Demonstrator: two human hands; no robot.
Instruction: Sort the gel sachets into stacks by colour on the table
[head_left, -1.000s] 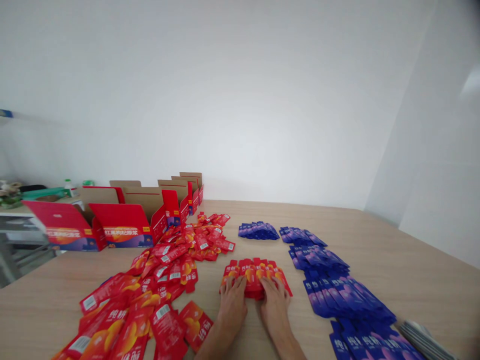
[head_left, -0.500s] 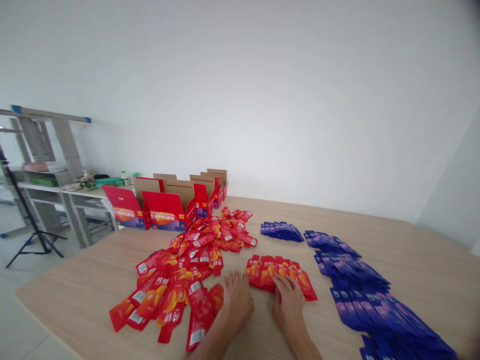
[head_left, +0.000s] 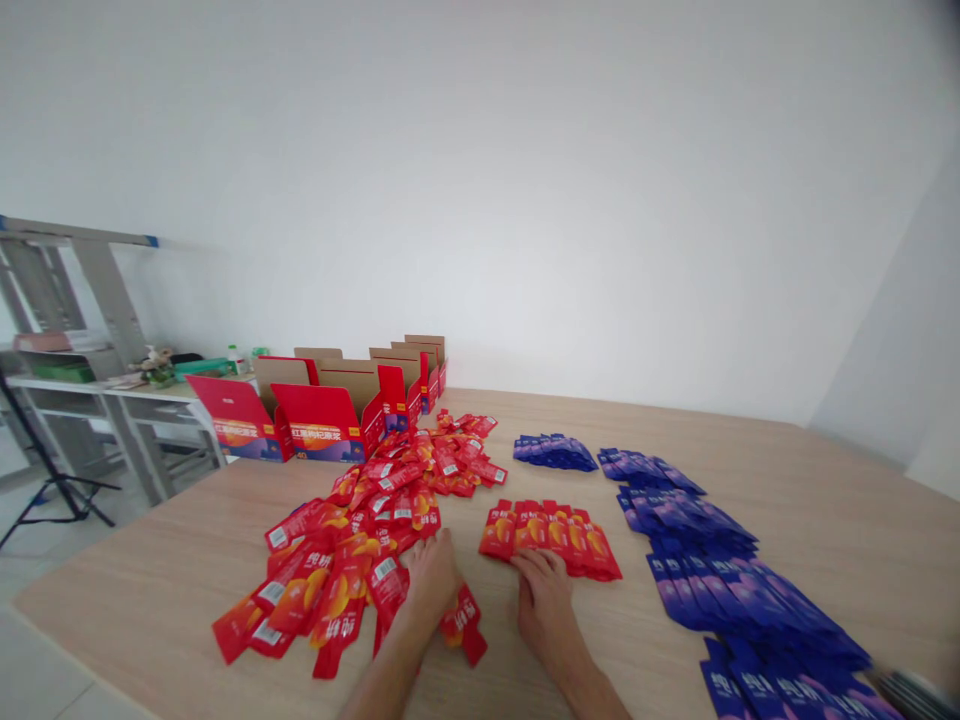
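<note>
Several red pouches (head_left: pixel 551 540) overlap in a row just beyond our right hand (head_left: pixel 546 595), its fingers loosely extended onto their near edge. Our left hand (head_left: pixel 435 572) reaches over the loose red pile (head_left: pixel 356 545) — whether it grips anything, we cannot tell. That pile lies between it and the open cartons (head_left: pixel 319 420); blue pouches (head_left: pixel 724 580) lie right of both hands.

The row of red sachets (head_left: pixel 555 535) seems made of smooth plastic film, with a soft gloss. To its left, the loose red sachets (head_left: pixel 347 590) show similar film, slightly creased. To its right, the blue sachets (head_left: pixel 750 598) look smooth and rather satin. Beyond it leftward, the cartons (head_left: pixel 315 430) are printed cardboard, matt inside. Beneath it, the table (head_left: pixel 180 560) has a smooth, wood-like surface.
</note>
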